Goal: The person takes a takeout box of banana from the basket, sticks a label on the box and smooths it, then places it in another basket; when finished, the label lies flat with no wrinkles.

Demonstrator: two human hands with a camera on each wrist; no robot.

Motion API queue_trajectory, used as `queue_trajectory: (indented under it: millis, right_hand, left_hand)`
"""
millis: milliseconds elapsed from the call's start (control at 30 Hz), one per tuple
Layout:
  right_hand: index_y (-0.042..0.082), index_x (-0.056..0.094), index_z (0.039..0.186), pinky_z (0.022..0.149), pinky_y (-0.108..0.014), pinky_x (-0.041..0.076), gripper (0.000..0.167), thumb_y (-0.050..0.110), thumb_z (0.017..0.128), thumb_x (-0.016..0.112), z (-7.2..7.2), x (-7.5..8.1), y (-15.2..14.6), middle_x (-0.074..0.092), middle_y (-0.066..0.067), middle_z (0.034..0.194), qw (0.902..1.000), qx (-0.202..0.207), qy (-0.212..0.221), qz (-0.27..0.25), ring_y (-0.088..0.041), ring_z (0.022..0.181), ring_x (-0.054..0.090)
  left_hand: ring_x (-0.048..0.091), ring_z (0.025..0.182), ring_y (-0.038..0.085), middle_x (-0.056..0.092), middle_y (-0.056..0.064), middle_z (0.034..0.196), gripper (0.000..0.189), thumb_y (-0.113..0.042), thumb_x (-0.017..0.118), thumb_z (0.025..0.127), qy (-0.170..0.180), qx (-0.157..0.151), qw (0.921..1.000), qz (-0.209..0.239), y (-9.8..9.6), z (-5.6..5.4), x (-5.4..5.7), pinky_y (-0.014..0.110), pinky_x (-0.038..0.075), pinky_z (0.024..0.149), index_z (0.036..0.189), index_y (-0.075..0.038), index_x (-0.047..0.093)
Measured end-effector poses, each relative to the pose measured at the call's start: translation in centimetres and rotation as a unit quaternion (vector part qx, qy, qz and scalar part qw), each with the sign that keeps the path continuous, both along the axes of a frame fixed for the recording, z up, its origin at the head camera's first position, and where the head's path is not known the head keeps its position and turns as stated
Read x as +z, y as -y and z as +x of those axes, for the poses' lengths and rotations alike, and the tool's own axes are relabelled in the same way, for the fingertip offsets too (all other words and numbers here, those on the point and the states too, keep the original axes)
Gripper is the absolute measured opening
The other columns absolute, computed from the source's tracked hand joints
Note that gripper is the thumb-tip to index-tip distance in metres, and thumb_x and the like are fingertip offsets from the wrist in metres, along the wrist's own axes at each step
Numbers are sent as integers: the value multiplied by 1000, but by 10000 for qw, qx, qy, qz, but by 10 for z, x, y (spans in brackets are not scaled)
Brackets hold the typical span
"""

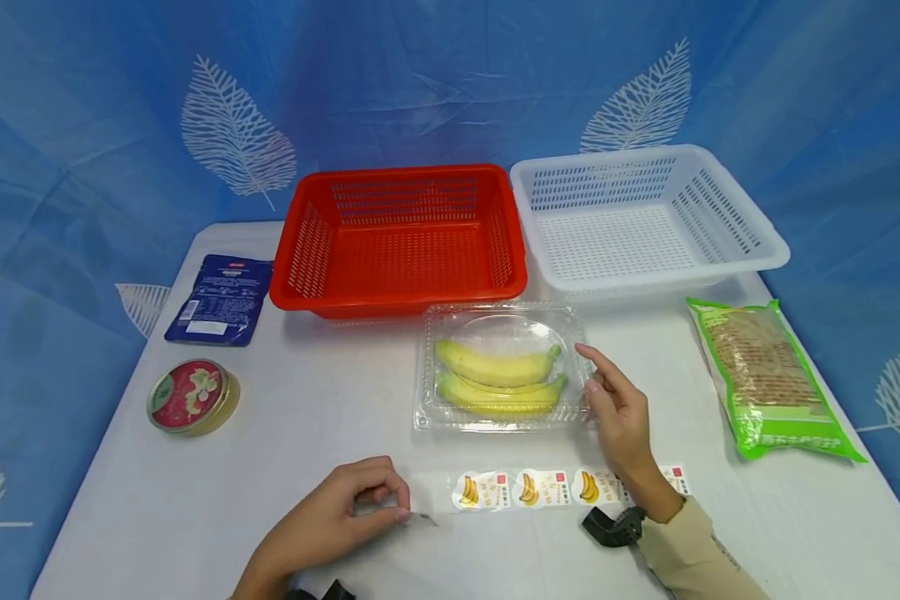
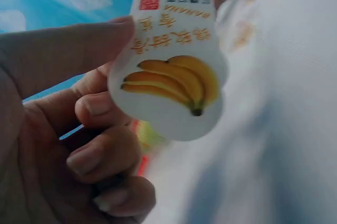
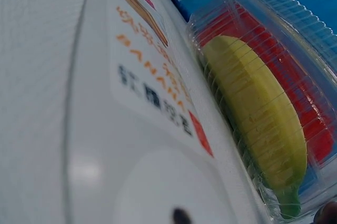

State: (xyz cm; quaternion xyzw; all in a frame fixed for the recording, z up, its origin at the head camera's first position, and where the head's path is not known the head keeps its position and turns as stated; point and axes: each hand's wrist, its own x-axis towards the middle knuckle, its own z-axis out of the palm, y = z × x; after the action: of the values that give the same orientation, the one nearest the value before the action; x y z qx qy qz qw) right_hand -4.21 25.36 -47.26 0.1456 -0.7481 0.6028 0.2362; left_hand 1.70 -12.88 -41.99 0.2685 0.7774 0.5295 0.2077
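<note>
Left grip (image 1: 335,515) pinching lobed sticker (image 2: 168,95); right grip (image 1: 621,423) spread at ribbed plastic box (image 1: 506,330).

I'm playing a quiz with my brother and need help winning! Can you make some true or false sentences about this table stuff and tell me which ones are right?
1. The left hand pinches a banana sticker. True.
2. The clear box holds three fruits. False: it holds two bananas.
3. In the head view, the red basket is left of the white basket. True.
4. The round tin is inside the red basket. False: it is on the table.
5. The right hand is beside the round tin. False: it is at the edge of the clear box.
6. More stickers lie in a row on the table. True.
</note>
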Motion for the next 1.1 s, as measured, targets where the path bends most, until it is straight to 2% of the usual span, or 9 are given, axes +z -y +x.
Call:
queue_trajectory:
  millis: [133, 233, 433, 633, 800, 967, 1100]
  right_hand:
    - [-10, 59, 135, 43, -24, 29, 43, -16, 94, 46, 0, 0, 0, 39, 1, 66, 10000, 18, -46, -24, -7, 55, 35]
    - [-10, 59, 135, 43, -24, 29, 43, -16, 95, 46, 0, 2, 1, 39, 2, 66, 10000, 14, -73, -46, -7, 55, 35]
    - [-10, 58, 136, 44, -24, 30, 42, -15, 96, 46, 0, 2, 2, 39, 1, 66, 9999, 50, 31, -107, -7, 56, 35]
    - [-7, 60, 136, 43, -25, 31, 42, -12, 96, 47, 0, 4, 1, 41, 1, 66, 10000, -50, 53, 41, -7, 55, 37]
    - [-1, 61, 138, 44, -25, 31, 41, -6, 99, 48, 1, 6, 0, 41, 2, 67, 9995, -89, 280, 63, -7, 55, 36]
    - [3, 62, 139, 44, -26, 31, 41, -3, 101, 49, 3, 5, -1, 41, 1, 67, 9991, -101, 405, 78, -9, 55, 35]
    - [3, 62, 139, 44, -26, 30, 41, -3, 101, 49, 2, 4, -1, 40, 1, 67, 9993, -79, 368, 70, -9, 54, 34]
  left_hand:
    - [51, 77, 22, 51, 12, 81, 4, -26, 73, 96, 303, 337, 9986, -261, -6, -9, 23, 29, 46, 65, 95, -28, 70]
    - [49, 76, 20, 51, 10, 81, 4, -30, 74, 96, 450, 510, 9961, -562, -15, -21, 38, 26, 43, 64, 95, -27, 71]
    - [49, 76, 17, 50, -1, 79, 5, -31, 75, 95, 266, 402, 9963, -709, -36, -41, 58, 25, 42, 65, 94, -29, 71]
    - [39, 66, 10, 38, -3, 72, 8, -27, 76, 94, -220, 201, 9955, -895, -55, -59, 69, 25, 35, 60, 93, -32, 70]
    - [35, 64, 8, 34, -3, 68, 8, -26, 76, 94, -635, 60, 9934, -952, -69, -75, 77, 26, 34, 60, 92, -29, 70]
    - [22, 58, 9, 24, -2, 64, 7, -25, 76, 94, -867, -151, 9906, -1044, -84, -93, 82, 27, 29, 58, 91, -25, 70]
    - [22, 56, 8, 24, -3, 63, 6, -25, 75, 95, -933, -371, 9870, -1254, -97, -102, 84, 28, 28, 58, 91, -24, 70]
